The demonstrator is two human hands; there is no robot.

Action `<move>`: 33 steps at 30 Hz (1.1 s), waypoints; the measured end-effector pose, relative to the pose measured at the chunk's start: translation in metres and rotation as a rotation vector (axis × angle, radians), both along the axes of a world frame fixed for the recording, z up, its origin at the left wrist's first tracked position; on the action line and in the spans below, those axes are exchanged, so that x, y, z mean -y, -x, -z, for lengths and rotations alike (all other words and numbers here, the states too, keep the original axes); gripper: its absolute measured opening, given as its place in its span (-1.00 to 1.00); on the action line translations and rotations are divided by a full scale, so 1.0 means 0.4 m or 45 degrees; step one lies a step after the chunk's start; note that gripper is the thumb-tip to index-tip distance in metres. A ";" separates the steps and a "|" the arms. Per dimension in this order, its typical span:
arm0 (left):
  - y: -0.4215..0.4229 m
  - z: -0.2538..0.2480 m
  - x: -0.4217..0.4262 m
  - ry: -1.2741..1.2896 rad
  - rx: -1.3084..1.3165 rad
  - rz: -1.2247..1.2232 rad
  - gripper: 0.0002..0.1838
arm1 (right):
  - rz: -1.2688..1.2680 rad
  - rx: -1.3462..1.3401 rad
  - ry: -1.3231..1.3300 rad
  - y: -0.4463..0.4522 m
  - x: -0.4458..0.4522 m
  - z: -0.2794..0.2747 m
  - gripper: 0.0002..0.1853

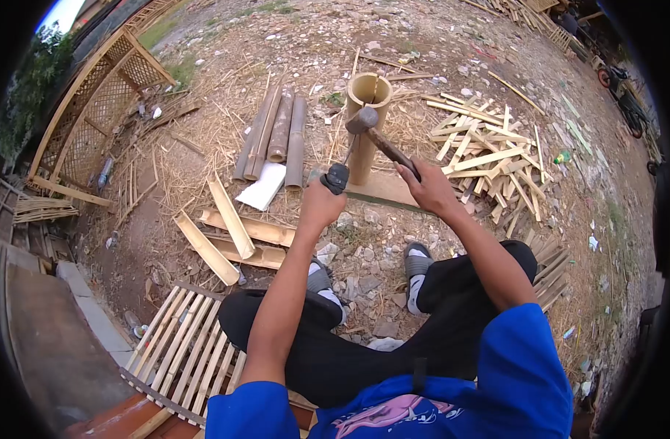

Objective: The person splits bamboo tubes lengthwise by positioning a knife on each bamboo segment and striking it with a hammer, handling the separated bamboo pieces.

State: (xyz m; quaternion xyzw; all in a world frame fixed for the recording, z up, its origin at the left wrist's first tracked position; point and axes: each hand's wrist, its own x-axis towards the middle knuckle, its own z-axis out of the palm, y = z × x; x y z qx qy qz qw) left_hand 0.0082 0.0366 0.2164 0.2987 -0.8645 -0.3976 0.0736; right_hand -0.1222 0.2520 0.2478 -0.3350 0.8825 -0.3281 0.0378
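"Where's the tube?"

"At 12 o'clock, standing on a pale slab in front of the feet. Its long axis is upright, open end on top."

"Which hand is nearer?"

"The left hand, I'd judge. From it the tube lies at 1 o'clock, just beside the knuckles. From the right hand it lies at 10 or 11."

"What are they gripping?"

"The left is closed around the black handle of a tool. A thin dark shaft seems to run up from it along the tube, but the hammer covers its far end, so I can't tell whether it touches the wood. The right is wrapped round the hammer's handle, which slants to 10 o'clock."

"And the head?"

"In line with the tube, below its rim as seen from above. Contact, I can't tell."

"The arms?"

"Both reach out from the body. The left forearm points between 12 and 1, fairly straight. The right bends at the elbow and points to 11."

"Anything around?"

"More tubes lying at 11, and piled slats at 2."
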 end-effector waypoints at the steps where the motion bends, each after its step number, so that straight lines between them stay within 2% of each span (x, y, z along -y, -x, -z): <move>1: 0.005 -0.010 0.007 -0.014 0.009 0.023 -0.60 | 0.018 0.010 -0.015 0.000 -0.003 0.000 -0.47; 4: 0.006 -0.014 0.010 -0.011 -0.055 0.011 -0.63 | 0.045 0.043 0.058 -0.024 -0.003 -0.075 -0.48; 10: -0.003 -0.022 0.020 -0.129 -0.038 0.009 -0.63 | -0.074 -0.042 0.822 -0.073 0.036 -0.324 -0.55; 13: 0.001 -0.012 0.021 -0.098 0.008 0.010 -0.59 | -0.201 -0.345 1.063 -0.035 0.062 -0.225 -0.52; 14: 0.002 -0.011 0.020 -0.077 0.023 0.007 -0.57 | -0.226 -0.348 0.943 -0.014 0.057 -0.129 -0.53; 15: 0.002 -0.003 0.017 -0.070 0.034 -0.012 -0.56 | -0.098 -0.226 0.561 -0.029 0.035 -0.079 -0.55; 16: 0.004 0.014 0.010 -0.058 0.044 -0.026 -0.54 | 0.017 -0.194 -0.032 -0.012 0.009 0.000 -0.59; 18: 0.011 0.038 0.008 -0.023 0.038 -0.003 -0.51 | -0.058 -0.084 -0.171 -0.024 0.002 0.035 -0.57; 20: 0.009 0.057 -0.001 0.003 0.003 0.054 -0.48 | -0.069 -0.082 -0.109 -0.053 -0.007 0.071 -0.54; 21: -0.012 0.028 -0.015 0.071 -0.041 0.060 -0.54 | -0.076 -0.033 -0.152 -0.067 -0.018 0.085 -0.54; 26: -0.018 0.028 -0.011 -0.013 -0.056 0.139 -0.66 | 0.040 0.204 -0.180 -0.116 -0.037 0.038 -0.50; 28: -0.025 0.020 -0.004 0.007 -0.029 0.145 -0.66 | 0.035 0.320 -0.067 -0.144 -0.036 0.039 -0.51; 33: -0.043 -0.011 -0.003 -0.024 -0.053 0.112 -0.67 | -0.019 0.247 0.309 -0.181 -0.023 -0.008 -0.62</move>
